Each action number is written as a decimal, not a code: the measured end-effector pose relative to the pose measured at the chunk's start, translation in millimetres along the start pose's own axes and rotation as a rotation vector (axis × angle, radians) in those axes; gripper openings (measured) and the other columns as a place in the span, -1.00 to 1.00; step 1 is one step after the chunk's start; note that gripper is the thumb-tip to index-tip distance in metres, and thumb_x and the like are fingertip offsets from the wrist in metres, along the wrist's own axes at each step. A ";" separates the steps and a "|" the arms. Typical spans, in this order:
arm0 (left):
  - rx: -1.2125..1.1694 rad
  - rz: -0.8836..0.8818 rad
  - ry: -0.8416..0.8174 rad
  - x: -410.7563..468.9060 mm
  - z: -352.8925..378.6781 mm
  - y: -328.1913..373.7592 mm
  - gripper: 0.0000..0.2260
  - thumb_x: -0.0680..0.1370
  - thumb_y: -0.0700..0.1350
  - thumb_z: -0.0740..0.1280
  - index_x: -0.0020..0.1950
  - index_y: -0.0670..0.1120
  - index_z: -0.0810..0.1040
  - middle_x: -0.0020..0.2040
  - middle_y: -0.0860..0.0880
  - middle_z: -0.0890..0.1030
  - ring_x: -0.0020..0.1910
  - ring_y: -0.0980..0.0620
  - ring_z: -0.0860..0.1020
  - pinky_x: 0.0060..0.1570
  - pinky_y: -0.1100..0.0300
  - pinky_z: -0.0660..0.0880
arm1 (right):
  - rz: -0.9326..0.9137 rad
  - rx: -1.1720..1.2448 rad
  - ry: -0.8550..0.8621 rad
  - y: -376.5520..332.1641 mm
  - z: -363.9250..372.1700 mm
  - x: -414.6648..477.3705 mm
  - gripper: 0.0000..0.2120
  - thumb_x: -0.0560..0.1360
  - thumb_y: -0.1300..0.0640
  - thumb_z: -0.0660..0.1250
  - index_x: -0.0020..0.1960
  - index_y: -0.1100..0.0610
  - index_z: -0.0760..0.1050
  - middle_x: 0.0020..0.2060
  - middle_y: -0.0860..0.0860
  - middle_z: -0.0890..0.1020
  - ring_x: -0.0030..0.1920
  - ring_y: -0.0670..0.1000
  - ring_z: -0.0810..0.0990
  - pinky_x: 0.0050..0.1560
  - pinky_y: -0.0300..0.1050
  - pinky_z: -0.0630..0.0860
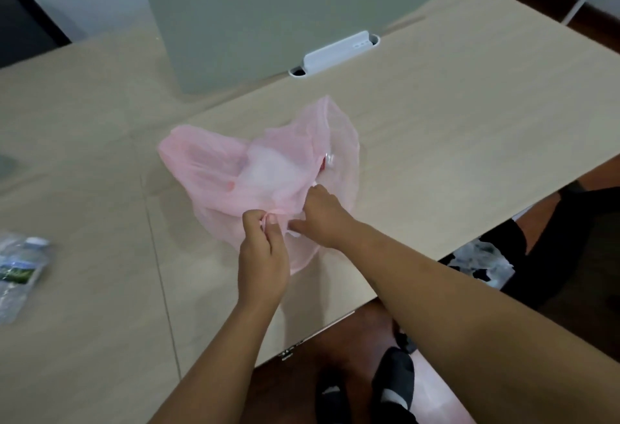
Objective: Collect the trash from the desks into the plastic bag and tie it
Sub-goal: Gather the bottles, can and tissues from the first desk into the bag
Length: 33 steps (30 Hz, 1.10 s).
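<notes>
While the pink bag sits on the desk with both hands at its mouth, the scene reads like this:

Bag: the plastic bag (214, 168) lies slumped on the desk (453, 128), in front of the divider panel (268, 14); pale crumpled trash (268, 168) shows through its thin film.

Left hand: the left hand (263, 256) pinches a twisted bit of the bag's rim between thumb and fingertips, fingers closed on the plastic.

Right hand: the right hand (322, 219) is just beside it, fingers curled down into the film; it seems to hold another fold of the rim, though the exact grip is hidden.

Bottle: a crushed water bottle (20, 272) lies on the desk well to the left, apart from the bag.

Step in hand: most likely gathering the mouth of the bag, either to hold it open or to start the knot; I cannot tell which.

Next move: if the bottle counts as trash, it belongs in the bag first, so the mouth must stay open. Tying then calls for two separate lengths of rim, one in each hand, crossed and pulled snug without tearing the film.
</notes>
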<state>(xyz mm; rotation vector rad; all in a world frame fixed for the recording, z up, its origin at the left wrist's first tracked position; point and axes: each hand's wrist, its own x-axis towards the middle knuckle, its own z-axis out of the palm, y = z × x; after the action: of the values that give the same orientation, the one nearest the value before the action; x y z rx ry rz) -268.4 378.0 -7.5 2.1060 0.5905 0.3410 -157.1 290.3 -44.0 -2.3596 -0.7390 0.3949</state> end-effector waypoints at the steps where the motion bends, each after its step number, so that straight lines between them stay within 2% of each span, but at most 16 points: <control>1: 0.008 0.004 -0.013 -0.3 5.4 1.9 -0.91 0.69 -0.02 0.07 0.04 -0.01 0.28 -0.33 0.03 0.48 -0.38 -0.01 0.45 -0.37 0.06 0.33 | 0.004 0.018 0.044 4.3 -1.9 -3.8 -0.49 0.45 -0.05 0.39 0.35 0.07 0.43 0.22 0.07 0.54 0.18 0.18 0.46 0.13 0.10 0.45; 4: 0.066 0.032 -0.077 -3.8 27.9 5.3 -0.89 0.68 0.03 0.05 0.04 0.01 0.26 -0.36 0.03 0.46 -0.39 -0.06 0.45 -0.37 0.04 0.34 | 0.044 0.004 0.285 35.7 -18.0 -28.3 -0.55 0.44 -0.08 0.39 0.28 0.03 0.51 0.09 0.04 0.54 0.09 0.13 0.46 0.06 0.04 0.46; 7: 0.198 0.105 -0.161 -9.5 59.1 7.7 -0.83 0.66 0.06 0.05 0.07 -0.02 0.28 -0.32 -0.01 0.50 -0.31 -0.18 0.52 -0.36 0.04 0.37 | 0.188 -0.009 0.305 88.1 -38.7 -63.2 -0.47 0.42 -0.13 0.39 0.36 -0.05 0.44 0.17 0.00 0.48 0.19 0.08 0.40 0.16 0.03 0.43; 10: 0.313 0.160 -0.211 -10.4 96.9 12.5 -0.82 0.66 0.02 0.08 0.13 -0.06 0.34 -0.24 -0.07 0.58 -0.24 -0.23 0.56 -0.34 0.04 0.41 | 0.371 -0.028 0.406 144.6 -57.3 -101.3 -0.42 0.45 -0.15 0.36 0.42 -0.04 0.37 0.22 0.01 0.45 0.23 0.06 0.35 0.23 -0.03 0.40; 13: 0.385 0.214 -0.222 -3.4 136.4 20.9 -0.84 0.66 -0.01 0.11 0.15 -0.05 0.38 -0.20 -0.05 0.59 -0.21 -0.21 0.59 -0.26 0.01 0.50 | 0.482 -0.139 0.470 189.5 -71.5 -133.2 -0.49 0.50 -0.11 0.31 0.41 0.00 0.38 0.23 0.02 0.44 0.25 0.07 0.34 0.23 -0.05 0.33; 15: 0.421 0.263 -0.241 4.7 162.1 24.6 -0.88 0.66 -0.06 0.14 0.15 -0.04 0.40 -0.16 -0.09 0.63 -0.20 -0.20 0.60 -0.23 -0.02 0.55 | 0.584 -0.149 0.661 213.9 -77.2 -149.9 -0.59 0.51 -0.03 0.30 0.32 0.06 0.45 0.19 0.06 0.46 0.22 0.09 0.37 0.19 -0.03 0.35; 17: 0.444 0.287 -0.263 15.1 186.9 27.5 -0.89 0.64 -0.10 0.18 0.14 -0.05 0.41 -0.12 -0.12 0.65 -0.17 -0.20 0.60 -0.19 -0.04 0.57 | 0.761 -0.031 0.917 234.6 -80.6 -163.4 -0.68 0.54 0.04 0.27 0.25 0.13 0.45 0.16 0.09 0.46 0.18 0.10 0.36 0.10 -0.03 0.39; 18: 0.461 0.291 -0.263 19.5 198.2 29.9 -0.88 0.63 -0.08 0.20 0.14 -0.06 0.43 -0.10 -0.12 0.65 -0.14 -0.21 0.60 -0.15 -0.03 0.55 | 0.855 0.041 0.992 246.9 -79.8 -168.5 -0.72 0.56 0.07 0.25 0.23 0.16 0.44 0.15 0.10 0.45 0.16 0.10 0.36 0.04 -0.04 0.39; 19: 0.493 0.291 -0.252 23.4 210.0 32.4 -0.82 0.62 -0.02 0.23 0.14 -0.07 0.45 -0.07 -0.13 0.65 -0.10 -0.21 0.60 -0.10 -0.03 0.52 | 0.940 0.097 0.992 261.5 -75.9 -172.8 -0.74 0.58 0.10 0.23 0.23 0.18 0.42 0.14 0.11 0.44 0.16 0.12 0.37 -0.02 -0.05 0.36; 20: 0.549 0.281 -0.238 26.4 220.9 36.2 -0.72 0.59 0.10 0.25 0.16 -0.07 0.47 -0.03 -0.12 0.65 -0.04 -0.22 0.59 -0.05 -0.05 0.49 | 1.013 0.139 0.906 275.9 -70.5 -175.7 -0.72 0.58 0.11 0.22 0.26 0.19 0.39 0.17 0.13 0.43 0.19 0.15 0.37 -0.03 -0.05 0.35; 22: 0.688 0.273 -0.207 30.1 240.7 44.1 -0.50 0.49 0.32 0.28 0.19 -0.05 0.49 0.05 -0.11 0.63 0.07 -0.22 0.55 0.04 -0.11 0.42 | 1.105 0.184 0.602 304.0 -52.9 -180.2 -0.54 0.54 0.09 0.26 0.41 0.15 0.29 0.32 0.17 0.32 0.32 0.23 0.28 0.12 0.03 0.39; 23: 0.723 0.281 -0.199 31.5 248.2 46.3 -0.46 0.46 0.36 0.28 0.20 -0.04 0.49 0.08 -0.11 0.61 0.09 -0.23 0.53 0.06 -0.13 0.40 | 1.139 0.218 0.472 315.2 -43.5 -181.5 -0.44 0.53 0.07 0.28 0.48 0.09 0.21 0.38 0.17 0.24 0.37 0.26 0.21 0.22 0.08 0.36; 25: 0.708 0.278 -0.175 36.4 257.6 49.6 -0.52 0.50 0.30 0.28 0.18 -0.05 0.49 0.08 -0.12 0.61 0.10 -0.24 0.51 0.07 -0.14 0.38 | 1.196 0.248 0.361 336.3 -26.7 -178.9 -0.33 0.51 0.04 0.30 0.53 0.02 0.10 0.44 0.16 0.14 0.42 0.28 0.14 0.29 0.11 0.32; 29: 0.561 0.228 -0.081 45.7 262.3 46.2 -0.82 0.60 0.01 0.21 0.09 -0.08 0.43 -0.03 -0.16 0.58 -0.01 -0.25 0.51 0.03 -0.14 0.39 | 1.251 0.191 0.261 377.0 -2.0 -157.1 -0.26 0.39 -0.15 0.31 0.48 -0.03 0.12 0.47 0.13 0.17 0.42 0.26 0.20 0.32 0.11 0.35; 31: 0.524 0.217 -0.066 44.3 264.2 48.3 -0.85 0.61 0.02 0.16 0.06 -0.05 0.38 -0.05 -0.18 0.56 -0.03 -0.27 0.50 0.04 -0.18 0.43 | 1.317 0.189 0.239 394.5 4.0 -148.7 -0.22 0.36 -0.19 0.33 0.47 -0.13 0.05 0.49 0.09 0.05 0.45 0.26 0.12 0.37 0.14 0.32; 33: 0.498 0.201 -0.057 40.8 265.4 50.5 -0.84 0.60 0.06 0.14 0.05 -0.01 0.35 -0.04 -0.20 0.56 -0.03 -0.29 0.50 0.03 -0.23 0.45 | 1.374 0.240 0.243 404.4 4.7 -143.1 -0.14 0.37 -0.22 0.38 0.48 -0.25 -0.08 0.50 0.04 -0.12 0.49 0.28 -0.05 0.43 0.20 0.21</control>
<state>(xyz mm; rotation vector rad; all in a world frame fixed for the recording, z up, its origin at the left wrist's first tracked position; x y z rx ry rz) -100.7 190.3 -113.9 2.6548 0.4622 0.2616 -108.5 -54.1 -295.2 -2.2563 1.0847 0.6531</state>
